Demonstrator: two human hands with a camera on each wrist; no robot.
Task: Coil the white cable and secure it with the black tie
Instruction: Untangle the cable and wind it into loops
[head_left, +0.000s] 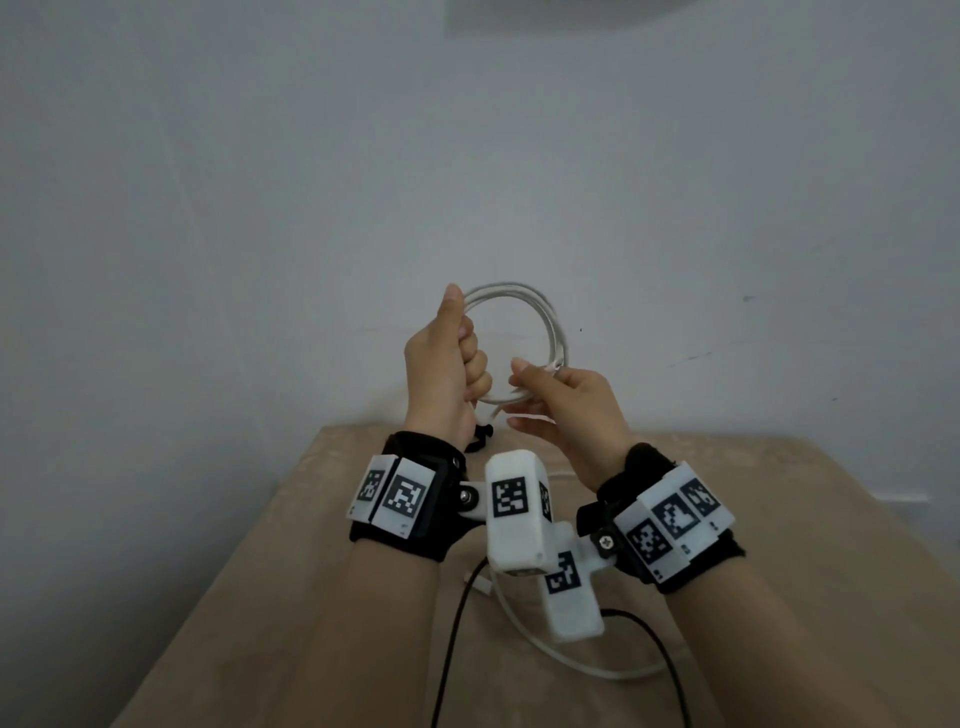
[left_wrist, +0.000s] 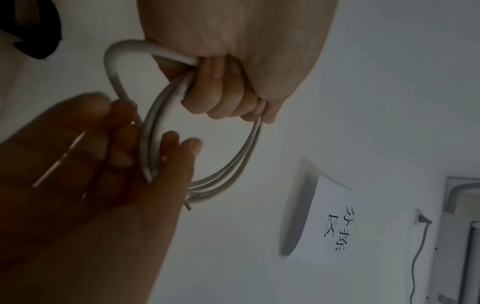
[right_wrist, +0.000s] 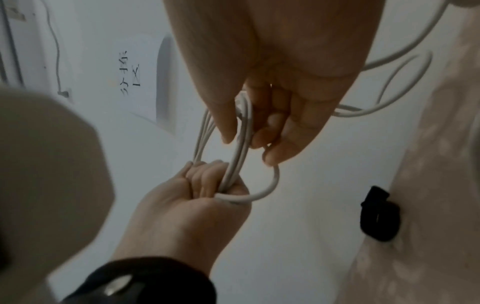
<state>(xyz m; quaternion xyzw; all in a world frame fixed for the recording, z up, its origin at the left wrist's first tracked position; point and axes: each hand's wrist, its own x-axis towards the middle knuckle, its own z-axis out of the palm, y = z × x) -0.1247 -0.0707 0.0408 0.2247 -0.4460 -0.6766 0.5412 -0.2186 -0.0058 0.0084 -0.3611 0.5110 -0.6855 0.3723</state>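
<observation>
**Coiling the white cable: loops held above the table**

Gripping several loops of the white cable (head_left: 540, 317) in a closed fist, the left hand (head_left: 447, 364) holds the coil upright in the air above the far edge of the table (head_left: 260, 571), thumb extended along the top of the bundle. The left wrist view shows the fingers (left_wrist: 221, 96) curled fully round the gathered strands, with one strand leaving the fist in a short separate bend.

The right hand (head_left: 566, 410) meets the coil at its near right side. Thumb and forefinger pinch the strands there; the remaining fingers are loosely spread below, partly open. In the right wrist view the fingertips (right_wrist: 270, 158) close on the bundle just above the left fist.

The uncoiled remainder of the cable trails down from the hands onto the tan tabletop, passing under the wrists and curving toward the near right. A black lead (head_left: 452, 644) also lies across the near tabletop.

The black tie (head_left: 480, 439) lies on the table at its far edge, just beyond the left wrist, apart from both hands. In the right wrist view it appears as a folded black strap (right_wrist: 379, 218).

Both wrists carry black bands with white plates bearing square black-and-white coded markers (head_left: 402, 493).

A paper sheet (left_wrist: 330, 222) fixed to the pale wall carries handwritten Chinese characters; the last reads "区", the others are not clear enough to read. A wall socket with a grey lead (left_wrist: 422, 222) is mounted beside it.
</observation>
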